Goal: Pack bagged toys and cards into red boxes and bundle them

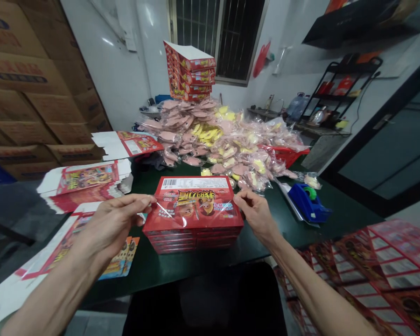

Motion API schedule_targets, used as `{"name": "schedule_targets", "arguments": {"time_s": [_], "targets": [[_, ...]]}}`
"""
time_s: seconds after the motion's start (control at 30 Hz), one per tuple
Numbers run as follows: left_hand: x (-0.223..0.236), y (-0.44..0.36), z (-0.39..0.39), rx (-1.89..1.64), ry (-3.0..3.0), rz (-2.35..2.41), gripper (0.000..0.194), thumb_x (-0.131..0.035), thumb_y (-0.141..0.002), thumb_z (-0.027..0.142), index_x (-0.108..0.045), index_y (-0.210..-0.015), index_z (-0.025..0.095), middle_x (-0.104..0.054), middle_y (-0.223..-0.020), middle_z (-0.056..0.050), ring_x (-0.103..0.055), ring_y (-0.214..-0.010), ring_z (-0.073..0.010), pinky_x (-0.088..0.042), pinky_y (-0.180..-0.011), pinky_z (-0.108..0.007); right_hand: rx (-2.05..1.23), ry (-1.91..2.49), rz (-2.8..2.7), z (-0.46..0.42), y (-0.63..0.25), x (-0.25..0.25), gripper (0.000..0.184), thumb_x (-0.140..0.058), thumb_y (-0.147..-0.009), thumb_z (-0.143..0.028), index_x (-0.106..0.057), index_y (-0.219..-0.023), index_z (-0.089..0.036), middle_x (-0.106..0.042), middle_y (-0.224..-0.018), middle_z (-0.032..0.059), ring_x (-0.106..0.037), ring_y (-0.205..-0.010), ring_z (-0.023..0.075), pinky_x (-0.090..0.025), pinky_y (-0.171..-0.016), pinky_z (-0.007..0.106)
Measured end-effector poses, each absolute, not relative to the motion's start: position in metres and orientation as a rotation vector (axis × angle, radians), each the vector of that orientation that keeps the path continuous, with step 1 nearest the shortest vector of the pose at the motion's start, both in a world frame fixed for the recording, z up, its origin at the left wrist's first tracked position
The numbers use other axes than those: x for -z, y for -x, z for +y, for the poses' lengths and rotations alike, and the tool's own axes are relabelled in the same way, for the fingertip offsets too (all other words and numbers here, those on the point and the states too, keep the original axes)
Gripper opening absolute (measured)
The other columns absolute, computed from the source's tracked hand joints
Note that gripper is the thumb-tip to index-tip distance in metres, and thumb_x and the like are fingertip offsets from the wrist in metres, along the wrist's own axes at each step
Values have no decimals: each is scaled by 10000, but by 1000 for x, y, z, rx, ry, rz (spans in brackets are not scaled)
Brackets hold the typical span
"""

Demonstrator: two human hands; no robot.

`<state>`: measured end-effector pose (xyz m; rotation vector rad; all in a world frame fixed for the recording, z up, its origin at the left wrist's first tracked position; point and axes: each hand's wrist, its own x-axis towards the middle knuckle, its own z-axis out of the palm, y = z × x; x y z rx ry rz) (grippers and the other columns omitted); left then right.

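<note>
A red printed box [192, 205] with a white barcode strip lies on top of a stack of red packs [196, 242] in front of me. Its glossy top catches the light. My left hand [126, 210] pinches thumb against finger at the box's left edge. At the right edge, my right hand [254, 210] makes a like pinch with curled fingers. Whether the fingertips grip the box itself or something clear and thin over it, I cannot tell. Under my left forearm lie yellow and blue printed cards [126, 256], partly hidden.
Flattened red and white cartons [87, 179] pile up at left. Behind the box spreads a heap of bagged pink and yellow pieces [210, 135], with stacked red boxes [191, 70] beyond. A blue tape dispenser [310, 203] stands right on the green table [259, 242]. More red boxes [371, 266] fill the lower right.
</note>
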<state>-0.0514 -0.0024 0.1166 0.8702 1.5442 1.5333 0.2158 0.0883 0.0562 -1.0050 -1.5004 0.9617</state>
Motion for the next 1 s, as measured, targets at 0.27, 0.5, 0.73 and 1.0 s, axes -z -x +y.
{"name": "schedule_targets", "arguments": {"time_s": [0.27, 0.5, 0.73, 1.0], "targets": [[-100, 51, 10, -1579, -972, 1521, 257, -790, -452, 208, -577, -572, 130, -573, -493, 38, -476, -459, -70, -361, -485, -196, -944, 1064, -1532, 87, -216, -62, 218, -617, -713, -351, -577, -612, -162, -547, -569, -16, -439, -511, 97, -347, -472, 217], [-74, 53, 23, -1822, -1258, 1615, 258, -717, -591, 205, -460, -593, 177, -531, -596, 42, -494, -559, -88, -405, -545, -204, -775, 1197, -1565, 85, -211, -53, 229, -631, -698, -379, -607, -645, -157, -596, -615, 10, -492, -579, 127, -405, -547, 246], [-57, 56, 31, -1816, -1160, 1668, 248, -682, -607, 231, -439, -585, 183, -452, -544, 62, -412, -476, -67, -335, -452, -182, -833, 1239, -1434, 83, -200, -51, 244, -667, -638, -392, -549, -620, -179, -561, -577, -8, -475, -527, 114, -389, -484, 230], [-72, 64, 41, -1816, -1101, 1722, 208, -634, -612, 304, -466, -668, 196, -452, -561, 56, -463, -480, -112, -411, -477, -245, -936, 1263, -1308, 101, -214, -44, 361, -619, -656, -524, -469, -721, -202, -481, -502, -40, -472, -443, 134, -412, -431, 265]]}}
